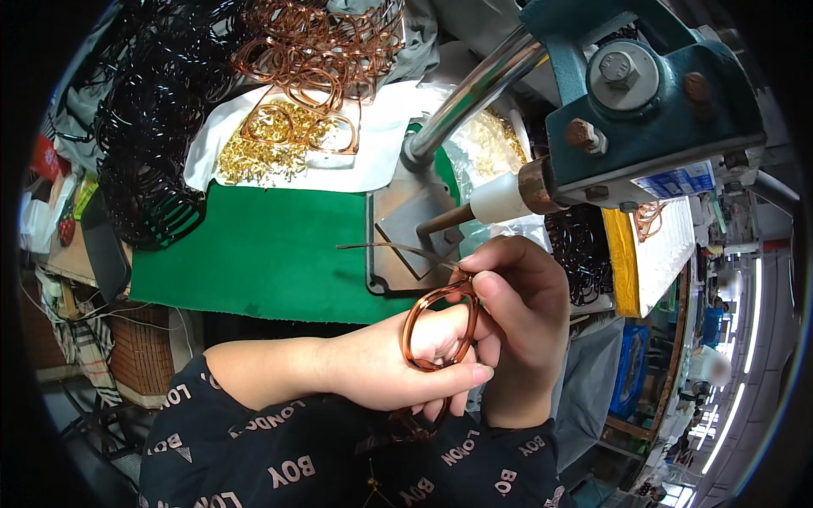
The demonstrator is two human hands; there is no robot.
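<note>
A translucent brown eyeglass frame [409,332] is upright on its side in front of my body, one rim facing up and the other hanging low. My left hand [398,360] is closed around the frame, its thumb across the middle by the bridge. At the frame's upper corner, the thumb and index finger of my right hand [529,300] pinch together. From that pinch a thin, slightly curved, grey-brown strip [391,245] sticks out to the left; I cannot tell its kind. Any small part between the right fingertips is hidden.
A green press [584,127] with a metal column stands at the right on a base plate [406,229]. Green mat [254,254] covers the bench. Small gold-coloured parts [262,157] lie on white sheet, beside piles of brown frames [326,51] and black frames [157,127].
</note>
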